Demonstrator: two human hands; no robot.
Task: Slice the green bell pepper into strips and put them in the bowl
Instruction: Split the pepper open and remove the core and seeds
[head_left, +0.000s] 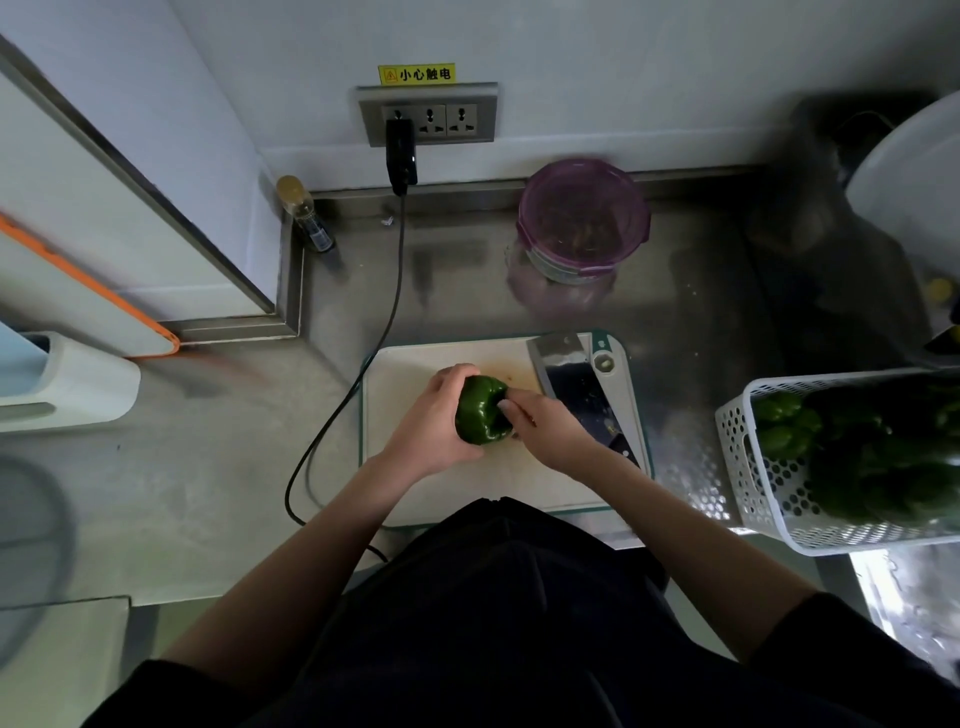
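A whole green bell pepper (480, 410) is held just above the white cutting board (410, 374). My left hand (434, 426) grips it from the left, fingers curled over its top. My right hand (545, 426) holds its right side, thumb pressing against the pepper. A cleaver (576, 384) lies flat on the right part of the board, its handle partly hidden under my right wrist. A purple-lidded round container (582, 221) stands behind the board near the wall; I cannot tell what is inside.
A white perforated basket (753, 467) with several more green peppers sits at the right. A black cable (358, 384) runs from the wall socket (428, 117) past the board's left edge. A small bottle (306, 215) stands in the back corner. White appliances sit at left.
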